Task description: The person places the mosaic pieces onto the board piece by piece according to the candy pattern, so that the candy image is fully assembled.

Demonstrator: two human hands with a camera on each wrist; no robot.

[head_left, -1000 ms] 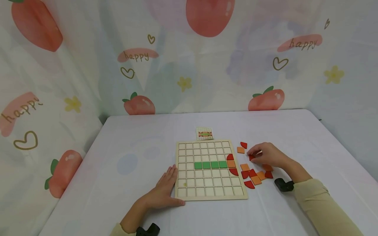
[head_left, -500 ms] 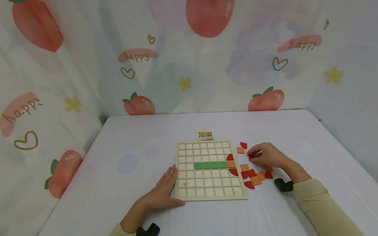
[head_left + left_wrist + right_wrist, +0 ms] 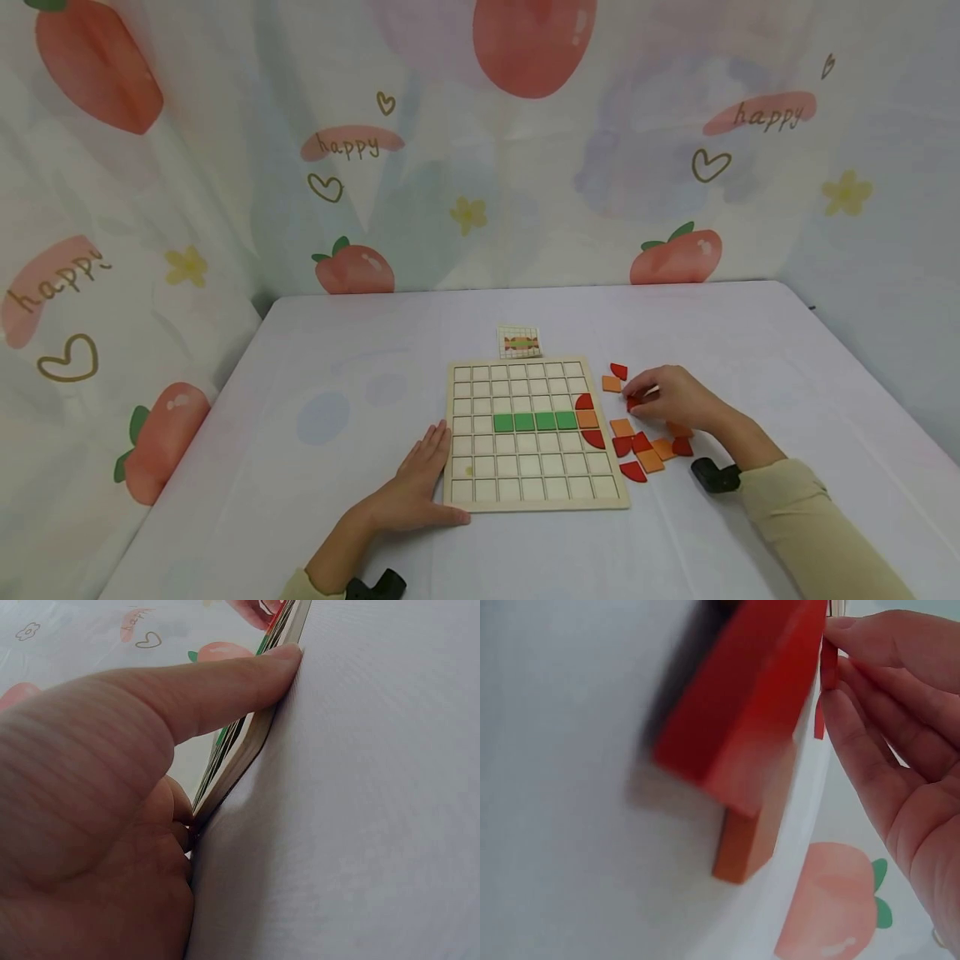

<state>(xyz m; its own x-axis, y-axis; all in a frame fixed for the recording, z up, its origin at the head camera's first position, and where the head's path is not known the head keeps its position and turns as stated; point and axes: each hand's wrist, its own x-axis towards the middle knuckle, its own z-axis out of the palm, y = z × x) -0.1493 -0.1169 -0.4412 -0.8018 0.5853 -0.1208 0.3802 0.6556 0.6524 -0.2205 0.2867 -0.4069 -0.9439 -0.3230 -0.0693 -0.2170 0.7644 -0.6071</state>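
My right hand [image 3: 681, 396] pinches a red tile [image 3: 829, 666] between thumb and fingertips, beside the right edge of a wooden grid board [image 3: 528, 488]. The tile's full shape is partly hidden by the fingers. My left hand [image 3: 411, 492] rests along the board's left side with its fingers straight, the thumb [image 3: 232, 686] against the near edge. Lying in the grid is a row of several green squares [image 3: 523, 422], ending at an orange square [image 3: 587, 419]. A red quarter-round tile [image 3: 584, 402] sits above that orange square and another red tile [image 3: 593, 439] below it.
Loose red and orange tiles lie right of the board, among them an orange square [image 3: 650, 461] and a red quarter-round piece [image 3: 633, 472]. At the board's far edge is a small pattern card [image 3: 520, 342]. A printed curtain [image 3: 525, 192] hangs behind the white table [image 3: 360, 350].
My right hand has shifted slightly left towards the board, carrying the red tile with it. My left hand stays where it was.
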